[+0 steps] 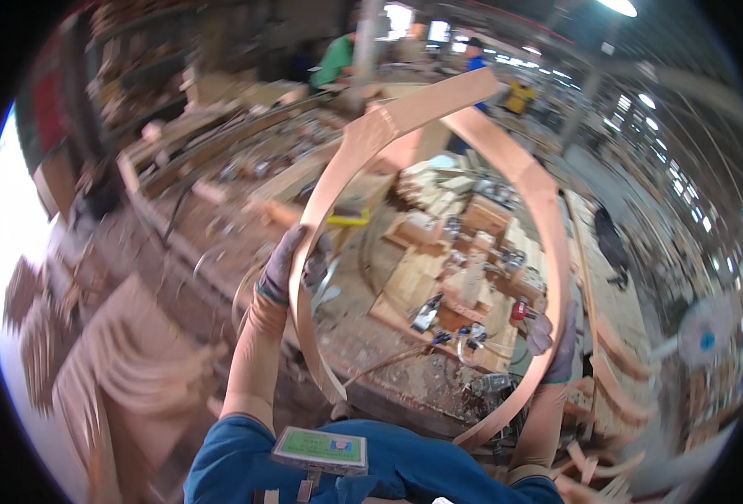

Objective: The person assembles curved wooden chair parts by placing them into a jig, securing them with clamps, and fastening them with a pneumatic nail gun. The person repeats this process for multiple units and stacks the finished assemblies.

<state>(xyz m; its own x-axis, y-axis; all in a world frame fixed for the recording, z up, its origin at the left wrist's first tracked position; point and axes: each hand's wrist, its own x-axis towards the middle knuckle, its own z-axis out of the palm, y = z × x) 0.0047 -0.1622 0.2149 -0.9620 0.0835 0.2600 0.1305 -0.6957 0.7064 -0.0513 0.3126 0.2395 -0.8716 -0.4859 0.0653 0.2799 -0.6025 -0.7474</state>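
Note:
My left hand [281,264], in a grey glove, is wrapped around a long curved wooden piece [328,186]. Its thick upper end angles to the far right, while the thin lower end bends toward my body. In my right hand [564,349], gloved too, is a second curved wooden piece [546,220] that bows outward to the right. Both are held up above the workbench, forming a rough open ring. They cross near the top; whether they touch there I cannot tell. Through the ring shows a wooden jig [418,290] with blocks and metal clamps.
Stacked curved wooden parts [128,361] stand at the left, blurred. More curved pieces [619,386] lie at the right, near a fan [707,336]. Wood strips [439,186] are piled behind the jig. A person in green [335,60] and one in blue [476,57] are farther back.

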